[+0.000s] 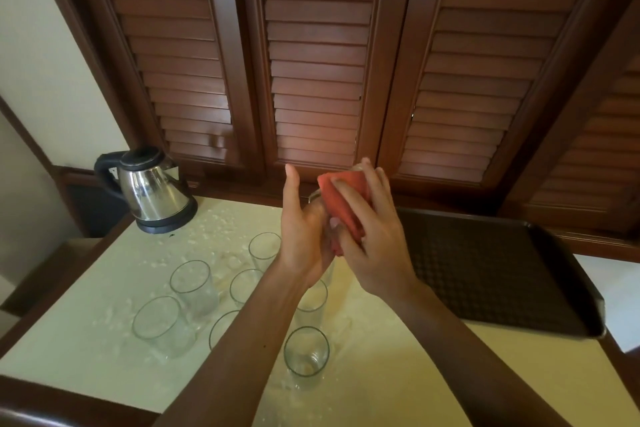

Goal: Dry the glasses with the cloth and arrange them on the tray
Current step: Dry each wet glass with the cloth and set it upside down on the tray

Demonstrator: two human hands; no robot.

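Nearest on the pale counter [398, 374] stands an upright glass [306, 355], rim up, with water beaded on the surface around it. Just beyond and to the left, more glasses stand in a loose cluster — one at the near left [160, 324], one behind it [194, 282], one in the middle [245, 286] and one farther back [265, 246]; two more are partly hidden behind the forearms.

Above the cluster, both hands work on one glass [316, 198] lifted off the counter. The left hand [304, 236] cups its lower part with the thumb raised; how firmly its grip closes I cannot tell, since the glass is mostly covered. The right hand [370, 236] has its grip clamped around the red cloth [344, 204], which wraps the glass's upper part.

I judge these tumblers light but brittle, and slick while wet — bare fingers could slip on the wall. The cloth looks soft and gives friction, so holding through it, around the body and not by the thin rim, seems safest.

To the right, the dark tray [485, 270] lies on the counter with no glass on it yet. At the far left stands a steel kettle [152, 189], and behind everything are brown louvred doors [318, 62].
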